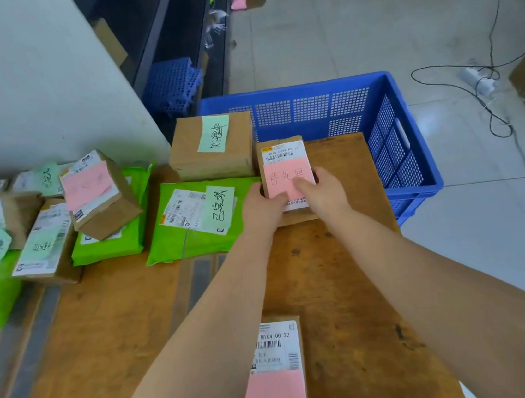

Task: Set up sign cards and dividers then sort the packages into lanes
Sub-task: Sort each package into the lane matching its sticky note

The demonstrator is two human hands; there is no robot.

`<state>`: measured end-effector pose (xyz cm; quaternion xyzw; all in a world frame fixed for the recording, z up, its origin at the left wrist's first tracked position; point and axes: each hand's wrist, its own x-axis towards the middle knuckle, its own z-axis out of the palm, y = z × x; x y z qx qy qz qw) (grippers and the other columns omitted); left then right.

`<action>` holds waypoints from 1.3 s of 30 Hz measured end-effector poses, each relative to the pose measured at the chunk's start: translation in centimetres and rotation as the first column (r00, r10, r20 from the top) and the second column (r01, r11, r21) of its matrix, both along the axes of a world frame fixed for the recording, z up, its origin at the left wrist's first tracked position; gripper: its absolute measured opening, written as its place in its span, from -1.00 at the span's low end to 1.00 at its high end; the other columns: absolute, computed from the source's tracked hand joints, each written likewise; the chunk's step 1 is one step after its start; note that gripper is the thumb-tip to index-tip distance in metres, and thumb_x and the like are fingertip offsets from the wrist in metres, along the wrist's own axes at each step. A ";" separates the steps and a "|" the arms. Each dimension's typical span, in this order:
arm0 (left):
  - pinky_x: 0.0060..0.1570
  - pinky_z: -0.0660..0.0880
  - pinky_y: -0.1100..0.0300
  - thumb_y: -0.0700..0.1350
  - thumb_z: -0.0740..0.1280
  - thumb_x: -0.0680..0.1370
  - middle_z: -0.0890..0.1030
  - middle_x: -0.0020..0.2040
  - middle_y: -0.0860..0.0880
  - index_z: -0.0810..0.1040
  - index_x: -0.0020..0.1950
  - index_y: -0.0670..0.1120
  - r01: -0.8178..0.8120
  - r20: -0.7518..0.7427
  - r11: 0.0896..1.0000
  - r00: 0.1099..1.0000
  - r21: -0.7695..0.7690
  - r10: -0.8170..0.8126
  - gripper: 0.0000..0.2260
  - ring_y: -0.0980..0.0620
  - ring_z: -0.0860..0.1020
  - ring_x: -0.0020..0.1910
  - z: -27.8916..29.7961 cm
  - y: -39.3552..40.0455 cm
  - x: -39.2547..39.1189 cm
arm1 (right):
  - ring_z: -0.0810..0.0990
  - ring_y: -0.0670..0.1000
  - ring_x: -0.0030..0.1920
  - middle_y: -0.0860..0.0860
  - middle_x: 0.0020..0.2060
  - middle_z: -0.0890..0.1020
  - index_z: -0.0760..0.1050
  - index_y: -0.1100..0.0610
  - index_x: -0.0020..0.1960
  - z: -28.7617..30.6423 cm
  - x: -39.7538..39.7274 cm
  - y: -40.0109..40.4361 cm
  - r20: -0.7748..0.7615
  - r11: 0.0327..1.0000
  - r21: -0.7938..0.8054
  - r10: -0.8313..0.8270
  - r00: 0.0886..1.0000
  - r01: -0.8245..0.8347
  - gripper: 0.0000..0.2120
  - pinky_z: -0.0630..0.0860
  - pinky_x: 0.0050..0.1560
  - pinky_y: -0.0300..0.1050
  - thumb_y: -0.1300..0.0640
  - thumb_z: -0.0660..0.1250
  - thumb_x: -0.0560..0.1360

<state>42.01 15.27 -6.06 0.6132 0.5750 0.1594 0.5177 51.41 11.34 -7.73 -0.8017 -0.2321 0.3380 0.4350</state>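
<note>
1. Our left hand and right hand grip the small cardboard package from either side, thumbs on its pink card.
2. The package rests on the wooden table, far right end.
3. Just left of our fingers lies a green mailer; beyond them, the blue crate.

Three green mailer bags, roughly seven brown boxes (far-left pile blurred), one blue crate, two hands.
</note>
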 end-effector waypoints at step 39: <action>0.22 0.41 0.14 -0.15 0.41 0.46 0.51 0.30 -0.08 0.38 0.36 -0.15 0.377 -0.325 0.926 0.875 -0.006 -0.358 -0.52 -0.05 0.46 0.29 2.1 -23.8 -13.1 | 0.59 0.07 0.09 0.09 0.22 0.56 0.39 0.14 0.32 2.0 -10.7 -27.3 -0.059 0.955 -0.276 0.096 0.994 -0.109 -0.60 0.53 -0.11 -0.16 0.10 0.32 0.51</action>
